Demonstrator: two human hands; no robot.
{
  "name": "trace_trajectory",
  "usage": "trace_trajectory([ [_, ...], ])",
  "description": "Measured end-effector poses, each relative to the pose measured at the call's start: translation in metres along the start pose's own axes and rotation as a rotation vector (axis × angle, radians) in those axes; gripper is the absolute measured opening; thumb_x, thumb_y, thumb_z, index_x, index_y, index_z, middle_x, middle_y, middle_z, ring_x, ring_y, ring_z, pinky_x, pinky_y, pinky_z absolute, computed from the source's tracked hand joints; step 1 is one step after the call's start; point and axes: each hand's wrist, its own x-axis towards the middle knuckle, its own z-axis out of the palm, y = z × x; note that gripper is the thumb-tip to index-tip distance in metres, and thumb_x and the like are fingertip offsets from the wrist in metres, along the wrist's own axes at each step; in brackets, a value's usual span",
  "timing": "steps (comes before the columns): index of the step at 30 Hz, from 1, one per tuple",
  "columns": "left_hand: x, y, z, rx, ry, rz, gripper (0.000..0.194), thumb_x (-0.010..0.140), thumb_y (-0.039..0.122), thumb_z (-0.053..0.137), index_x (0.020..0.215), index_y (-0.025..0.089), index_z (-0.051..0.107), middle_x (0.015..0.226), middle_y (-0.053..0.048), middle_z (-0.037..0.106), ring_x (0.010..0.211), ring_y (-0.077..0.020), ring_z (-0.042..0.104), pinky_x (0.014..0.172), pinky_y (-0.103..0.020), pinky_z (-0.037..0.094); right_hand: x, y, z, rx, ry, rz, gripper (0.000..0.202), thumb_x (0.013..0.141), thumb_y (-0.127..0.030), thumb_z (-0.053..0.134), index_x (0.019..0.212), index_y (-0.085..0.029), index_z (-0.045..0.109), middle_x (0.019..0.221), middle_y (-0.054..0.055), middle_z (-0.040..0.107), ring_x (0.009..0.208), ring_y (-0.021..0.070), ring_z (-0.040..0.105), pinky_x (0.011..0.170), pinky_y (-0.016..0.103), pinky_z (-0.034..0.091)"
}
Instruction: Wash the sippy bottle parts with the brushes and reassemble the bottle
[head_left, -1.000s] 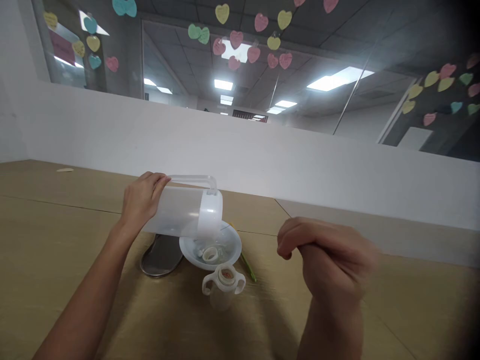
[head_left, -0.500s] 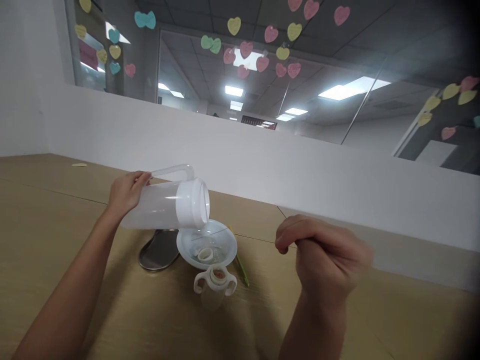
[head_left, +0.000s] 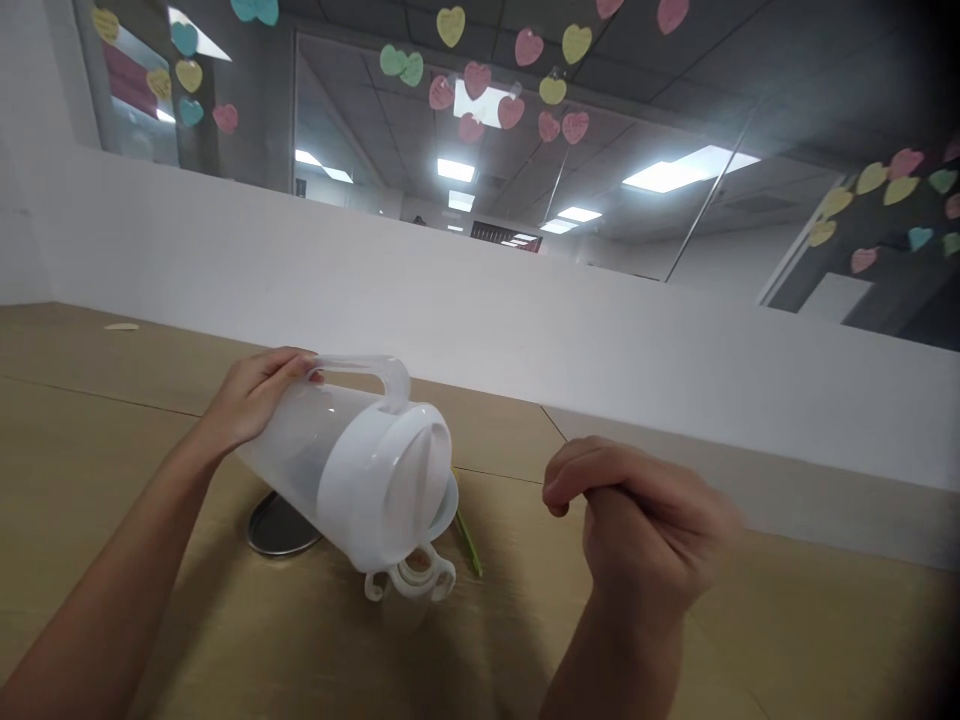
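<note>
My left hand (head_left: 262,395) is closed around the handle of a clear plastic pitcher (head_left: 300,450) with a white lid, tipped down to the right. The lid end hangs over a pale bowl (head_left: 446,510), hiding most of it. Just below the lid stands a two-handled baby bottle (head_left: 409,595), its mouth uncovered and partly covered from sight by the pitcher. I cannot see a stream of liquid. My right hand (head_left: 637,520) is held up to the right, apart from these things, wrist bent and fingers curled; whatever it may hold is hidden.
A dark metal tray (head_left: 281,528) lies under the pitcher on the tan tabletop (head_left: 82,490). A thin green stick-like thing (head_left: 469,540) lies right of the bowl. Behind the table rises a white wall (head_left: 300,270) with windows bearing heart-shaped notes (head_left: 529,46).
The pitcher has moved right and toward me, tilting further down, so its lid now covers most of the bowl. My right hand stays raised and curled. The view has shifted slightly.
</note>
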Motion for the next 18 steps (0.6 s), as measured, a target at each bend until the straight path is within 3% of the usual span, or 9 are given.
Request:
trace_trajectory([
  [5,-0.001,0.007,0.009,0.066,0.007,0.094,0.034,0.083,0.045,0.043,0.081,0.021,0.066,0.088,-0.001,0.069,0.088,-0.0204,0.059,0.077,-0.026,0.041,-0.001,-0.008,0.003,0.032,0.077,-0.007,0.036,0.061,0.004,0.036,0.054,-0.021,0.06,0.047,-0.004,0.05,0.042,0.0096,0.048,0.039,0.024,0.033],
  [8,-0.001,-0.003,0.009,0.036,0.064,0.038,0.034,0.082,0.045,0.043,0.081,0.02,0.066,0.086,-0.002,0.069,0.085,-0.0193,0.06,0.075,-0.026,0.042,-0.001,-0.011,0.002,0.058,0.124,-0.015,0.036,0.062,0.004,0.037,0.053,-0.022,0.06,0.046,-0.004,0.049,0.04,0.0096,0.047,0.038,0.024,0.031],
  [13,-0.001,-0.043,0.009,-0.237,0.232,-0.225,0.037,0.081,0.045,0.045,0.082,0.013,0.064,0.077,-0.002,0.066,0.072,-0.0149,0.058,0.063,-0.023,0.043,-0.003,-0.01,0.0,0.169,0.028,-0.019,0.036,0.062,0.007,0.037,0.056,-0.019,0.062,0.049,-0.003,0.052,0.043,0.0091,0.049,0.04,0.023,0.034],
  [18,-0.013,-0.087,0.005,-0.341,0.561,-0.371,0.04,0.081,0.042,0.043,0.085,0.008,0.062,0.068,-0.003,0.062,0.059,-0.0094,0.052,0.056,-0.02,0.043,-0.003,-0.009,0.004,0.241,-0.018,-0.017,0.036,0.06,0.007,0.035,0.057,-0.017,0.062,0.05,-0.003,0.051,0.044,0.0083,0.047,0.04,0.022,0.033],
])
